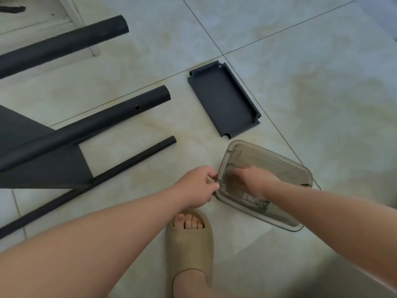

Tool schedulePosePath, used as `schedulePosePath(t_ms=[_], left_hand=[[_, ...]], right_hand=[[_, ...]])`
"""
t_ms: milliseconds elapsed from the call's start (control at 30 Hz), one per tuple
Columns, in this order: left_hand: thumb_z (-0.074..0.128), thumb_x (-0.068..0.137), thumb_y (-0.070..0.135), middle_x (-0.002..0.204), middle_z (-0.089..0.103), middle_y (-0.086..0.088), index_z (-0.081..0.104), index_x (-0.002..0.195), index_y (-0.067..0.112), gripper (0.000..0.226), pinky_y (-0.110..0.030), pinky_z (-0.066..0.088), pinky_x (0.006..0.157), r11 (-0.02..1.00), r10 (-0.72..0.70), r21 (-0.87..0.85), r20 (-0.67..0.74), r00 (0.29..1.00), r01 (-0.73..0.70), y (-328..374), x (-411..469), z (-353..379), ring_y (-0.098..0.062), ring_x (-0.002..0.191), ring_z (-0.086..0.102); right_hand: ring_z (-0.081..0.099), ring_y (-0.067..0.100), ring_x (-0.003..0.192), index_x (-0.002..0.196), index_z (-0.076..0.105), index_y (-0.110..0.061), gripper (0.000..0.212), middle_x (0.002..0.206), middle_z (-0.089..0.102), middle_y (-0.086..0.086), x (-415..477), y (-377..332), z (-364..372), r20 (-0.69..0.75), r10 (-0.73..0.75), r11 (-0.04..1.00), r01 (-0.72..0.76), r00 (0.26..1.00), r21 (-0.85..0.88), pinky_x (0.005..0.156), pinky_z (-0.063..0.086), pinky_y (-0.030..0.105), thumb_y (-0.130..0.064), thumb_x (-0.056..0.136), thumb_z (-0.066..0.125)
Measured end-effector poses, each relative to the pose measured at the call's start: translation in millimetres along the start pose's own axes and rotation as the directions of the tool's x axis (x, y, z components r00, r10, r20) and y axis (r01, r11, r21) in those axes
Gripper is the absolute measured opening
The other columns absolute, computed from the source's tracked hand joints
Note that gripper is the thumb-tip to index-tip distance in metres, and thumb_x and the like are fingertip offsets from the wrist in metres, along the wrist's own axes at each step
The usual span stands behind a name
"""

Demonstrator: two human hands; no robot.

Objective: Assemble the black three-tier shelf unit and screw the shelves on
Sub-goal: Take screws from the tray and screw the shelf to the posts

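Black shelf (rim up) near tray left hand holds.

- 3 black tubes
- 2 black shelves: one loose, one between the tubes
- 1 clear tray
- 2 screws seen in the tray
- 1 slipper

You're indoors at home: glossy marbled tiled floor, you wear 1 beige slipper, black shelf parts spread across it.
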State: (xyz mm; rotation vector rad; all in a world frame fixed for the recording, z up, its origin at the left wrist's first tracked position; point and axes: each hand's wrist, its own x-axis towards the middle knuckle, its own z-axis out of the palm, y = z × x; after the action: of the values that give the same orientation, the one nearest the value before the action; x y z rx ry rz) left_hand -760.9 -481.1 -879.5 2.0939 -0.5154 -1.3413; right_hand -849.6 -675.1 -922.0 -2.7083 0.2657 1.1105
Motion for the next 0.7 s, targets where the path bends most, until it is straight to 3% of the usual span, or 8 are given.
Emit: schedulePosePath(t_ms=[133, 433, 567, 700], left_hand=[[0.058, 0.097, 0.025, 0.09, 0.067, 0.001, 0.054, 0.121, 0.022, 0.024, -0.023, 0.048, 0.064, 0.999, 0.003, -0.049, 0.0, 1.0, -0.003, -6.1, 3.5, 1.4, -0.009, 0.073, 0.069], [0.059, 0.096, 0.031, 0.095, 0.064, 0.004, 0.051, 0.113, 0.032, 0.019, -0.023, 0.045, 0.063, 0.994, -0.023, -0.105, -0.004, 1.0, 0.023, -11.0, 3.3, 5.5, -0.015, 0.082, 0.067], [0.06, 0.094, 0.036, 0.102, 0.066, 0.001, 0.053, 0.119, 0.029, 0.027, -0.03, 0.051, 0.074, 0.997, -0.047, -0.061, -0.025, 0.999, 0.045, -7.7, -3.7, 0.3, -0.018, 0.088, 0.066], [0.055, 0.097, 0.039, 0.108, 0.065, 0.0, 0.053, 0.111, 0.027, 0.018, -0.032, 0.048, 0.078, 0.994, -0.088, 0.062, -0.063, 0.994, 0.092, -4.0, -26.8, -21.1, -0.02, 0.095, 0.062]], right_hand=[[0.059, 0.029, 0.114, 0.137, 0.054, -0.024, 0.037, 0.127, 0.061, 0.003, 11.0, -20.4, 5.2, -0.017, -0.15, 0.986, 0.151, 0.988, 0.073, 0.092, 0.05, 0.041, -0.029, 0.1, 0.055], [0.059, 0.033, 0.116, 0.131, 0.058, -0.018, 0.03, 0.13, 0.057, 0.006, 20.7, -31.2, 14.0, 0.051, -0.12, 0.992, 0.122, 0.991, -0.031, 0.094, 0.05, 0.044, -0.024, 0.103, 0.049], [0.063, 0.03, 0.099, 0.112, 0.063, -0.015, 0.018, 0.111, 0.067, 0.008, 9.1, -30.9, -4.0, 0.021, -0.069, 0.997, 0.068, 0.997, 0.036, 0.086, 0.052, 0.039, -0.024, 0.099, 0.055], [0.061, 0.03, 0.089, 0.096, 0.063, -0.015, 0.01, 0.096, 0.066, 0.006, -20.4, -33.9, -35.3, -0.078, -0.005, 0.991, 0.016, 0.997, 0.135, 0.079, 0.053, 0.039, -0.018, 0.094, 0.054]])
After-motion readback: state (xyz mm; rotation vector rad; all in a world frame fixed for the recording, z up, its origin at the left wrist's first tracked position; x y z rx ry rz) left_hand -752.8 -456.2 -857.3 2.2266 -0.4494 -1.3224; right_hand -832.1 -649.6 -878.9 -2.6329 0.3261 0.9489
